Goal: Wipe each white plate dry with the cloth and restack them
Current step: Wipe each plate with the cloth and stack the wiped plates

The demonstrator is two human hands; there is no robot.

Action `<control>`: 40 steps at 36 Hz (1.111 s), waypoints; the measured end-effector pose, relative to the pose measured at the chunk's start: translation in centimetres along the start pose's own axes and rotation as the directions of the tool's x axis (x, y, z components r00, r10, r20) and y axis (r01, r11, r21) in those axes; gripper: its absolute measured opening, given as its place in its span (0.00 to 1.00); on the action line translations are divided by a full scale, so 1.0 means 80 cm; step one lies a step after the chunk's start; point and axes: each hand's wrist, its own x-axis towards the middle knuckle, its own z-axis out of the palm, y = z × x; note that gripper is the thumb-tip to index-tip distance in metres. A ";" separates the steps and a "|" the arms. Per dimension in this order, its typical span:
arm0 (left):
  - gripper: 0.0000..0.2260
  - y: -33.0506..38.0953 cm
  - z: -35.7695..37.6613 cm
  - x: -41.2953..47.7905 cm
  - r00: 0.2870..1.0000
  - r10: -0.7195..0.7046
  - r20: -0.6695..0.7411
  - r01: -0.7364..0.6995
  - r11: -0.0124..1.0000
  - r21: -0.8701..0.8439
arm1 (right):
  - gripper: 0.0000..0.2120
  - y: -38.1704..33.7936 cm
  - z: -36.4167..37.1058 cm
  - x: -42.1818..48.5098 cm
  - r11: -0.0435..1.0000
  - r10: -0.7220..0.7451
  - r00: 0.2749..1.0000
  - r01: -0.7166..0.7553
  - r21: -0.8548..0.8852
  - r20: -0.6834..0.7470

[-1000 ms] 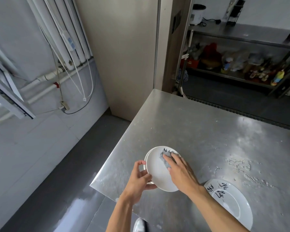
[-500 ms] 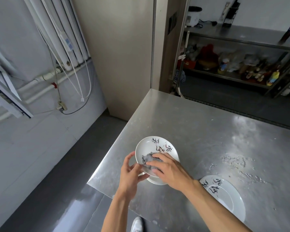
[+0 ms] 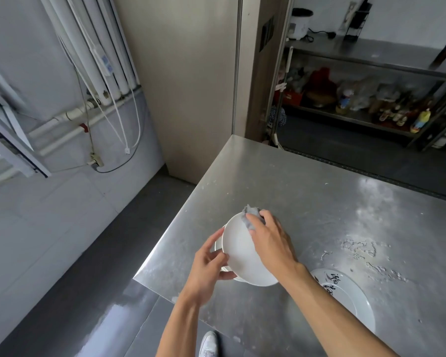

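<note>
White plate point(image 3: 242, 251): held tilted, plain side up, over the near left corner of the worktop point(image 3: 294, 181); left hand point(image 3: 207, 269) grips its left rim. Cloth point(image 3: 250, 215) (grey, bunched): clutched by right hand point(image 3: 271, 240) against the far rim. Lettered plate point(image 3: 350, 300): flat, near edge, rightward.

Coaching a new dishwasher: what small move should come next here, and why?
Probably draw the cloth across the held plate toward its near rim: the right hand presses it at the far edge, while the left hand grips the side.
</note>
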 end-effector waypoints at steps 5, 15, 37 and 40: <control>0.29 0.003 0.006 0.002 0.998 0.015 -0.054 -0.015 1.000 -0.011 | 0.22 -0.024 -0.002 0.000 0.968 -0.200 0.976 0.183 0.169 0.086; 0.27 0.008 -0.014 0.005 0.968 0.013 -0.249 -0.044 0.992 -0.121 | 0.15 -0.021 0.007 -0.013 0.930 -0.345 0.913 0.301 0.212 0.218; 0.30 0.022 0.013 0.000 0.997 0.058 -0.059 -0.058 0.998 0.014 | 0.21 -0.021 -0.023 0.009 0.992 -0.112 0.991 0.106 0.075 0.077; 0.29 0.024 0.016 -0.001 0.993 0.062 -0.097 -0.064 0.998 -0.012 | 0.22 -0.035 -0.021 0.005 0.967 -0.239 0.964 0.227 0.115 0.112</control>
